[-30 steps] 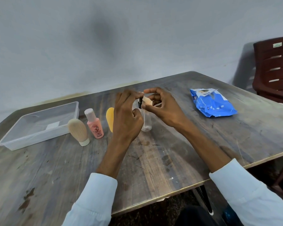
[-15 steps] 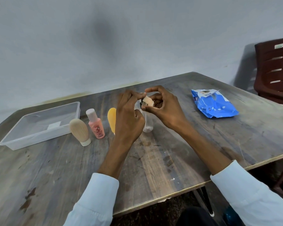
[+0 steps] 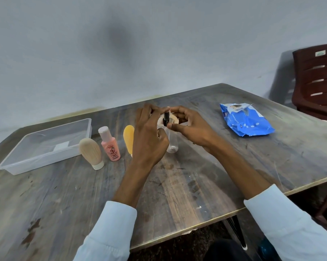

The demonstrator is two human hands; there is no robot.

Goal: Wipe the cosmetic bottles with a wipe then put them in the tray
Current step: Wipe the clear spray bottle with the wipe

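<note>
A clear bottle (image 3: pixel 172 145) with a black cap (image 3: pixel 166 119) stands upright at the middle of the table. My left hand (image 3: pixel 149 134) grips the bottle's upper body and hides most of it. My right hand (image 3: pixel 191 127) pinches a pale wipe (image 3: pixel 173 120) against the cap and neck. Left of my hands stand a yellow bottle (image 3: pixel 128 137), partly hidden by my left hand, a pink bottle (image 3: pixel 111 147) and a beige bottle (image 3: pixel 91 152) resting on its cap. An empty clear plastic tray (image 3: pixel 44 162) lies at the far left.
A blue pack of wipes (image 3: pixel 247 122) with its flap open lies at the right on the wooden table (image 3: pixel 177 194). A dark red plastic chair (image 3: pixel 318 81) stands beyond the table's right edge. A grey wall runs behind.
The wipe has turned around the bottle's neck, and the black cap now shows between my fingers. Both hands stay on the bottle in the same place.
</note>
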